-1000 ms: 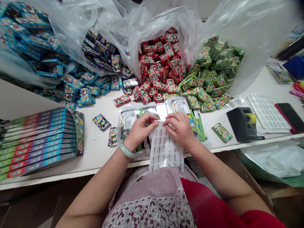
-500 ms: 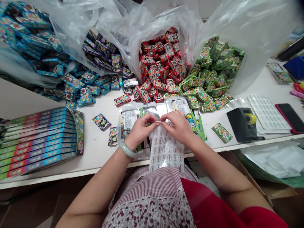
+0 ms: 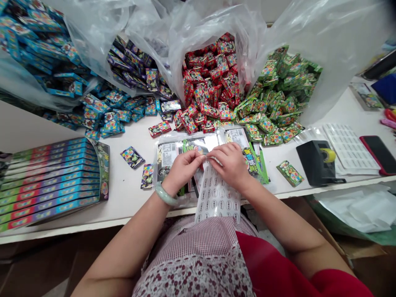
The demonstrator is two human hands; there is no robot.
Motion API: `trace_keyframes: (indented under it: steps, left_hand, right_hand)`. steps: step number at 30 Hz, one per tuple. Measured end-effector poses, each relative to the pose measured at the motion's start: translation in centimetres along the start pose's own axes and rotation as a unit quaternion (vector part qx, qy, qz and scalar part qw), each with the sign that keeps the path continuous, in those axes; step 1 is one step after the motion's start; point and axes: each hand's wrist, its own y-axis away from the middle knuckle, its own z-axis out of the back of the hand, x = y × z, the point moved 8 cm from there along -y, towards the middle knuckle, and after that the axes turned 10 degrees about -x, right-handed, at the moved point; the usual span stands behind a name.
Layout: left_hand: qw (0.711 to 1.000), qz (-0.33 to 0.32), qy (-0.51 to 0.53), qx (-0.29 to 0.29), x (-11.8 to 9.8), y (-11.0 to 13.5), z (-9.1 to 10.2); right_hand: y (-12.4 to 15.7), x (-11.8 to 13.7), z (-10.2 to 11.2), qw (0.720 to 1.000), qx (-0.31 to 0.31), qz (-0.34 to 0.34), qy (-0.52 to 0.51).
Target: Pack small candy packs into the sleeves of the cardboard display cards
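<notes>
A clear-backed sheet of round printed stickers [image 3: 218,200] hangs from my fingertips over the table's front edge, its lower end against my apron. My left hand [image 3: 185,168], with a pale green bangle at the wrist, is closed in a pinch at the sheet's top edge. Close beside it, my right hand [image 3: 230,166] is closed too, thumb and fingers gripping the top of the same sheet. The exact spot between the fingertips is too small to make out. Under both hands lie flat plastic pouches [image 3: 168,154] with dark and green printing.
Blue [image 3: 113,123], purple [image 3: 152,80], red [image 3: 201,95] and green small boxes [image 3: 272,103] spill from clear bags at the back. A display box [image 3: 62,181] of colourful packs stands left. On the right are a tape dispenser [image 3: 315,163], sticker sheets [image 3: 349,144] and a phone [image 3: 379,152].
The top of the sticker sheet has tilted slightly, and my right fingers have shifted a little left over it. My left hand stays almost in place.
</notes>
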Motion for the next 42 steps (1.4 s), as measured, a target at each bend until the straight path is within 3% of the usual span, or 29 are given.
trace_keyframes:
  steps: [8,15,26,42]
  left_hand:
    - [0.999,-0.028,-0.035,0.010,-0.3,-0.2,0.1]
    - [1.000,-0.006,0.003,0.003,0.0,0.0,0.0]
    - [0.998,0.033,0.050,-0.028,0.7,-0.1,0.5]
    - [0.998,0.028,0.049,-0.028,0.3,-0.5,0.7]
  right_hand:
    - [-0.1,-0.9,-0.4,0.997,0.005,-0.054,-0.053]
    - [0.1,-0.2,-0.3,1.000,0.007,-0.012,-0.017]
    - [0.5,0.1,-0.4,1.000,0.011,-0.002,-0.019]
    - [1.2,0.2,-0.6,0.999,0.008,-0.035,-0.027]
